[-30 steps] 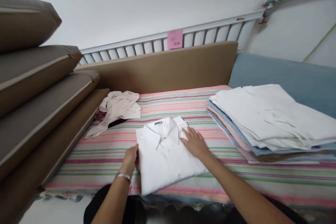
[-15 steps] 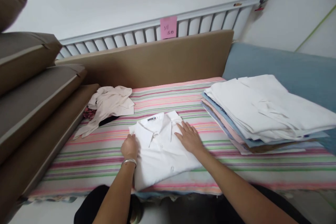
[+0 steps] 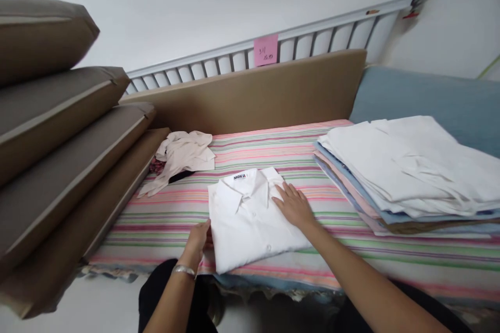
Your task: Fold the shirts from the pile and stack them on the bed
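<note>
A white collared shirt point(image 3: 250, 234) lies folded front side up on a striped cloth, its buttons and dark neck label showing. At its left edge is my left hand point(image 3: 198, 242), with a silver bracelet on the wrist. The thumb stands apart from the fingers there, and some fingertips are hidden at or under the fabric edge. My right hand point(image 3: 295, 205) rests flat on the upper right part of the shirt, fingers spread below the shoulder.
On the right stands a stack of folded garments point(image 3: 402, 166), white ones on top. A crumpled pale cloth point(image 3: 187, 151) lies at the back left. Brown cushions point(image 3: 70, 151) are piled along the left. A brown board point(image 3: 265, 96) leans before the radiator point(image 3: 222, 65), which bears a pink note point(image 3: 266, 50).
My left hand has slid down the shirt's left edge from the shoulder, and its fist has loosened. My right hand stays on the shirt. The whole view has shifted left.
</note>
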Demonstrator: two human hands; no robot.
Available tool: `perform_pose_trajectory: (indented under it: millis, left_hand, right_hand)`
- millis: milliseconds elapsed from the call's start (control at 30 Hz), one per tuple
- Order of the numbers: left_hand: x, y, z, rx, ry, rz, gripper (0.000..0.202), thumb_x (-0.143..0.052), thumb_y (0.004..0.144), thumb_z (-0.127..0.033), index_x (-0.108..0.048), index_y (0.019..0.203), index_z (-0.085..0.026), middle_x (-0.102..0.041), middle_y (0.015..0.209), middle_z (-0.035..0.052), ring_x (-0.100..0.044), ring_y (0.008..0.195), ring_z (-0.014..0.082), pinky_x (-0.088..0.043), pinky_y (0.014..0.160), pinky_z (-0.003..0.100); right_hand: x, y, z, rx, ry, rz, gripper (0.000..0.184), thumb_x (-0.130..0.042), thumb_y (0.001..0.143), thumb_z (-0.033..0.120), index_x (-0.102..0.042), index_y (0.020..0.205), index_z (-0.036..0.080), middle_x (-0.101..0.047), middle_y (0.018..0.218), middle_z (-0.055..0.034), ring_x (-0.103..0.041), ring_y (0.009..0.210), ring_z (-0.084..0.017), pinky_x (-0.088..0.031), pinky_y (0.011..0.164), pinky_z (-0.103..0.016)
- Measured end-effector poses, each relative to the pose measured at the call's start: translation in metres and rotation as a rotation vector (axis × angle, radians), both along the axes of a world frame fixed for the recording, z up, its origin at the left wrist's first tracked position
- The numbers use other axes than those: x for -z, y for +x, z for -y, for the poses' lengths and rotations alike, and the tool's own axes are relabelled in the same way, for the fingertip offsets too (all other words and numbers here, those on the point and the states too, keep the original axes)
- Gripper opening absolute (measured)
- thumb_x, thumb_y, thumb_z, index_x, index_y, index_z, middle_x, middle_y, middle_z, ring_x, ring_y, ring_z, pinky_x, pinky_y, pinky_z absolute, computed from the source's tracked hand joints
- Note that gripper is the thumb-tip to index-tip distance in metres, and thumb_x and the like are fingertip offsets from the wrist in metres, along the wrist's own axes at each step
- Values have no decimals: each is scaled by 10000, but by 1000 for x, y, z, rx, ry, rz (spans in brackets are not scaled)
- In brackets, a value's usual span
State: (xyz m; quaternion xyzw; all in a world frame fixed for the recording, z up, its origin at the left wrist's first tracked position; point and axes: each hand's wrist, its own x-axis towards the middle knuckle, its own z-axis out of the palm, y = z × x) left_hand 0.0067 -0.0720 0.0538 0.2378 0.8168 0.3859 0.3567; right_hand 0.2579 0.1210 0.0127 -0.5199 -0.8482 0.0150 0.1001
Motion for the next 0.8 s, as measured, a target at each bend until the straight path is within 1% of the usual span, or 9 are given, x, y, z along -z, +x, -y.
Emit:
perform_pose_trajectory:
  millis: [67, 133, 233, 400, 467, 533, 633, 700, 800]
  left_hand:
    - [4, 3, -3, -10, 7, -101, 299, -398, 853, -340, -569, 701, -147, -621, 631, 43, -585, 567, 163, -447, 550, 265]
    - [8, 5, -9, -18, 11, -242, 270, -423, 848, -315, -571, 697, -147, -642, 710, 65, -607, 682, 181, -443, 622, 267]
    - [13, 10, -11, -25, -25, -450, 257, -392, 872, -290, -587, 796, -141, -658, 831, 116, -614, 823, 219, -426, 720, 297]
    - [11, 16, -5, 23, -151, -638, 309, -342, 898, -292, -592, 934, -114, -654, 788, 156, -631, 767, 264, -434, 705, 360]
    - [7, 16, -6, 62, -135, -727, 317, -347, 901, -291, -572, 1028, -108, -656, 893, 166, -625, 860, 271, -444, 768, 377]
    - [7, 16, -13, 168, -31, -899, 361, -343, 906, -277, -519, 1165, -97, -607, 1118, 180, -561, 1061, 267, -418, 900, 382]
    - [21, 19, -30, 363, 106, -1136, 450, -330, 918, -311, -445, 1293, -90, -443, 1372, 167, -355, 1298, 282, -326, 1038, 421]
    - [36, 23, -41, 384, 79, -1167, 509, -312, 923, -371, -426, 1319, -71, -389, 1413, 180, -293, 1332, 319, -316, 1038, 489]
    - [55, 22, -50, 344, 60, -1130, 577, -302, 910, -433, -420, 1324, -49, -373, 1417, 208, -284, 1336, 335, -305, 1034, 540]
  right_hand:
    - [0, 0, 0, 5, -1, 1, 570, -287, 918, 535, -345, 1411, 255, -319, 1478, -62, -258, 1359, -256, -188, 1094, -421]
    - [0, 0, 0, 7, -3, -2, 572, -289, 915, 542, -347, 1409, 261, -320, 1478, -57, -260, 1358, -257, -190, 1093, -424]
    - [1, 0, -1, 4, -3, -9, 575, -287, 914, 546, -339, 1412, 265, -315, 1481, -56, -254, 1360, -257, -181, 1094, -427]
    - [1, 0, -2, 9, -27, -22, 571, -268, 919, 541, -325, 1418, 270, -291, 1492, -55, -230, 1370, -246, -161, 1097, -422]
    - [0, 1, -1, 6, -39, -30, 577, -268, 917, 545, -326, 1418, 265, -285, 1493, -63, -227, 1371, -249, -157, 1096, -419]
    - [-2, 1, 0, -5, -39, -45, 583, -268, 914, 550, -330, 1418, 263, -286, 1492, -69, -225, 1371, -253, -148, 1096, -419]
    - [-4, 1, -1, -7, -44, -72, 590, -256, 912, 560, -325, 1420, 267, -281, 1494, -69, -212, 1376, -252, -129, 1100, -417]
    - [-4, 0, -1, -1, -66, -87, 597, -251, 908, 575, -325, 1419, 275, -272, 1498, -64, -203, 1380, -248, -123, 1101, -418]
    - [-5, -1, 0, -5, -96, -116, 595, -266, 901, 584, -335, 1412, 289, -255, 1505, -53, -189, 1385, -245, -116, 1104, -423]
